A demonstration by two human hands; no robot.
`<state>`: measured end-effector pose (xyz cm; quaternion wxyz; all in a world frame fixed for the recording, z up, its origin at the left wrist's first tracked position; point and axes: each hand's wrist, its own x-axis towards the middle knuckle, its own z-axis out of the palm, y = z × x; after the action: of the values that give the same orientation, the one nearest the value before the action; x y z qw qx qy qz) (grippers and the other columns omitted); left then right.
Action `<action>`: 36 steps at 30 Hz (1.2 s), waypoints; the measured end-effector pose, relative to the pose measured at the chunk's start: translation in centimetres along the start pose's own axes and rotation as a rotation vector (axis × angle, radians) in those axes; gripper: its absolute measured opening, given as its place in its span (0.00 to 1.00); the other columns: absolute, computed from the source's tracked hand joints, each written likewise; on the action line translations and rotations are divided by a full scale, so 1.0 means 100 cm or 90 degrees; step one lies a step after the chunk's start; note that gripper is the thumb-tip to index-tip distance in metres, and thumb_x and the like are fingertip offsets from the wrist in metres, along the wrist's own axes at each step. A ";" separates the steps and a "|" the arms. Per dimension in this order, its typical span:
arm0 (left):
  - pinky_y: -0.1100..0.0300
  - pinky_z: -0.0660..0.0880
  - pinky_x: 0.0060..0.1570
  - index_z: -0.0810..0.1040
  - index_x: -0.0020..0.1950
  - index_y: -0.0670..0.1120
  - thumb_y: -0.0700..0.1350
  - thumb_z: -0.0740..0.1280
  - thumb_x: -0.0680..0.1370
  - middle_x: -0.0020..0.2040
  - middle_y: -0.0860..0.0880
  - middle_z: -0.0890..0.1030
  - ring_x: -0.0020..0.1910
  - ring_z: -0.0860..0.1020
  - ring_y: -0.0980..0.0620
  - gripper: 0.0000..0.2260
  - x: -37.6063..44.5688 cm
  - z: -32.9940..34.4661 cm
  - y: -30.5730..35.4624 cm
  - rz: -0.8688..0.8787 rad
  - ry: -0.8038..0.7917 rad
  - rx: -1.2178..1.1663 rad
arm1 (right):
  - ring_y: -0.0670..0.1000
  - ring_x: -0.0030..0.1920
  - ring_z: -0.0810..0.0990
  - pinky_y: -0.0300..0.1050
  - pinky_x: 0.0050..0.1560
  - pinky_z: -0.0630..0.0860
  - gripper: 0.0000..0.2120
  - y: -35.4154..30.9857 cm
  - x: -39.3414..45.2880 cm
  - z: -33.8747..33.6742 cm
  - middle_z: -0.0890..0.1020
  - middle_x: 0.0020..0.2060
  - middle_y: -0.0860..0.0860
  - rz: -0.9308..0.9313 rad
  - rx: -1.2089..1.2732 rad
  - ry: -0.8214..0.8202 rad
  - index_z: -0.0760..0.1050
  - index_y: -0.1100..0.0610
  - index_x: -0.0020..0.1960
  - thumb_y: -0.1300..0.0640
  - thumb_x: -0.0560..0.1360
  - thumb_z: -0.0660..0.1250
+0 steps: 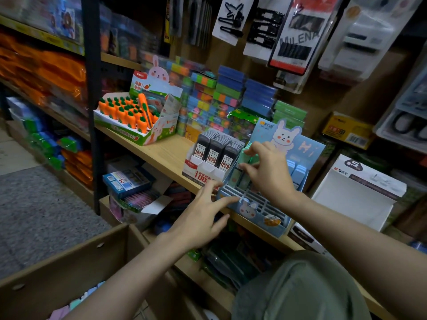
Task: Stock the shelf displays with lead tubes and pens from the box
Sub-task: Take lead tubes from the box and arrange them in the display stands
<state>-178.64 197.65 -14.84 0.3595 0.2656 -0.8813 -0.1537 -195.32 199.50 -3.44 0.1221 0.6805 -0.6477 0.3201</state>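
Stationery shop shelf (166,155). My right hand (265,172) pinches green item (248,155) upright over blue bunny display (261,206); left hand (203,218) open, steadying its front. Box (76,266) lower left.

Wooden shelf (166,155) carries carrot display (136,116), lead-tube display (209,158), bunny display (265,204).
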 end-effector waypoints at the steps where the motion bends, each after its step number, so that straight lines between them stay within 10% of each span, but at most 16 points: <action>1: 0.59 0.67 0.67 0.70 0.71 0.57 0.50 0.65 0.79 0.73 0.52 0.56 0.72 0.60 0.53 0.20 0.000 -0.001 0.001 -0.005 -0.007 -0.001 | 0.56 0.45 0.80 0.56 0.49 0.79 0.11 0.000 -0.001 0.001 0.76 0.48 0.52 -0.003 0.004 0.003 0.75 0.59 0.51 0.59 0.72 0.74; 12: 0.62 0.64 0.69 0.68 0.72 0.54 0.45 0.65 0.79 0.70 0.59 0.66 0.70 0.64 0.62 0.21 -0.040 -0.026 0.004 -0.131 0.000 -0.121 | 0.38 0.42 0.77 0.32 0.41 0.76 0.12 -0.021 -0.027 -0.001 0.75 0.50 0.44 0.018 0.152 0.073 0.73 0.50 0.58 0.54 0.75 0.70; 22: 0.60 0.73 0.37 0.78 0.41 0.45 0.33 0.65 0.77 0.42 0.42 0.80 0.36 0.76 0.49 0.10 -0.175 -0.036 -0.069 -0.793 0.180 -0.321 | 0.44 0.45 0.80 0.36 0.46 0.74 0.04 -0.091 -0.100 0.129 0.84 0.45 0.47 0.048 0.239 -0.428 0.81 0.51 0.49 0.55 0.75 0.69; 27: 0.50 0.74 0.57 0.80 0.50 0.37 0.34 0.67 0.77 0.54 0.34 0.81 0.56 0.79 0.36 0.04 -0.273 -0.021 -0.099 -1.018 0.336 -0.248 | 0.48 0.45 0.77 0.36 0.43 0.69 0.03 -0.115 -0.146 0.206 0.80 0.42 0.50 0.080 0.240 -0.593 0.80 0.54 0.47 0.59 0.75 0.68; 32: 0.54 0.77 0.47 0.79 0.53 0.41 0.33 0.65 0.77 0.52 0.37 0.82 0.41 0.79 0.42 0.08 -0.318 0.042 -0.106 -1.170 0.442 -0.310 | 0.54 0.55 0.80 0.39 0.50 0.72 0.11 -0.119 -0.191 0.279 0.82 0.53 0.55 0.159 0.198 -0.681 0.78 0.56 0.58 0.56 0.76 0.67; 36: 0.43 0.77 0.58 0.77 0.56 0.44 0.36 0.69 0.76 0.55 0.39 0.81 0.54 0.80 0.38 0.10 -0.323 0.077 -0.122 -1.194 0.401 -0.312 | 0.55 0.57 0.79 0.45 0.57 0.76 0.14 -0.116 -0.216 0.325 0.81 0.56 0.54 0.191 0.152 -0.717 0.75 0.56 0.61 0.56 0.76 0.68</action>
<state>-160.39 207.03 -43.60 0.3543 0.7967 -0.1277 -0.4726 -174.26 199.50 -38.22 -0.3639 0.6557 -0.6615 -0.0059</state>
